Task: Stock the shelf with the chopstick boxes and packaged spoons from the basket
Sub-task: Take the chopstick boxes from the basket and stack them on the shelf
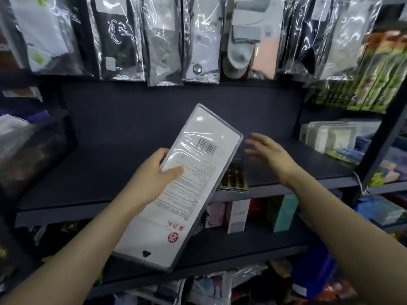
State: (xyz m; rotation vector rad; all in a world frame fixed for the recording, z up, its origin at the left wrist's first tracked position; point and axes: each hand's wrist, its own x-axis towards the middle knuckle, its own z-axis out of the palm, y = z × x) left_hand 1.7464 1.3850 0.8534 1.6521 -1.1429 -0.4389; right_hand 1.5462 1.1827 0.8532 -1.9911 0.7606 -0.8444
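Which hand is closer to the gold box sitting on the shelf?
Neither clearly. The open right hand hovers just above and right of the gold box; the left hand is across it, holding the white package that covers its left side.

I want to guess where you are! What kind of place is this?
Probably a small shop: bagged socks hang above a dark shelf, boxed goods sit below, and the left hand holds a barcoded package.

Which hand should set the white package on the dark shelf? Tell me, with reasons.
Left. The left hand already grips the white package, tilted above the dark shelf. The right hand is open and holds nothing, hovering over the shelf by a gold-and-black box.
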